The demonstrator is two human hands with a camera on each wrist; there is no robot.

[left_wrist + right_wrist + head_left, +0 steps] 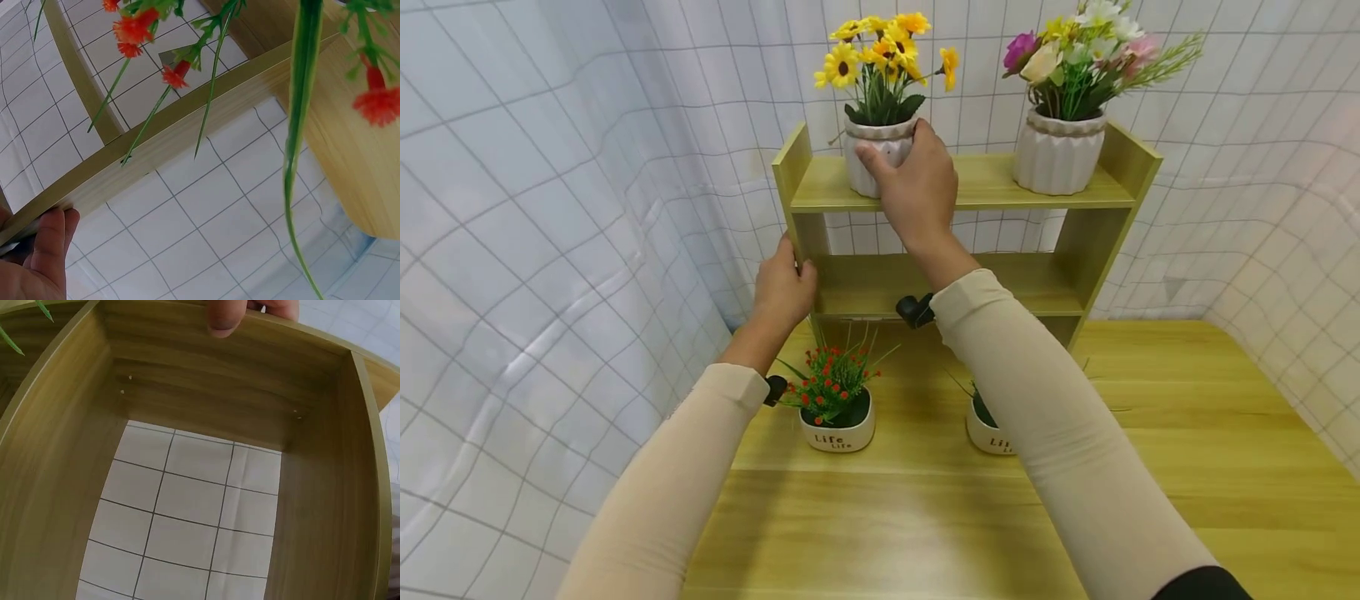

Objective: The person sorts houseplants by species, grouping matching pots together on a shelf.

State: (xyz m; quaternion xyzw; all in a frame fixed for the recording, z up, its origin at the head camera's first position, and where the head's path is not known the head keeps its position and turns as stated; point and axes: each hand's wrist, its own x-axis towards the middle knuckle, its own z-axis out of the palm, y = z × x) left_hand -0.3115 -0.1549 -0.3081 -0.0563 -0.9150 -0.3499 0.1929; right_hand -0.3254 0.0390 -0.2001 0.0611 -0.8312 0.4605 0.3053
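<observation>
My right hand (919,179) grips a white ribbed flowerpot (867,158) of yellow artificial flowers (883,54) on the left of the top shelf. Its thumb lies across the pot's front, the fingers at its right side. Lower down, my left hand (785,287) holds the left side panel of a wooden shelf unit (955,287). In the left wrist view, fingers (50,240) touch that panel (175,134). Seen from the right wrist, a thumb (225,315) shows above the shelf compartment (200,394), and the pot is out of sight.
A second white pot (1060,158) with mixed flowers stands on the top shelf's right. On the wooden table (880,525), a low white planter (838,437) with red flowers sits below my left hand. Another planter (988,433) is partly hidden by my right forearm. Gridded cloth (535,250) hangs around.
</observation>
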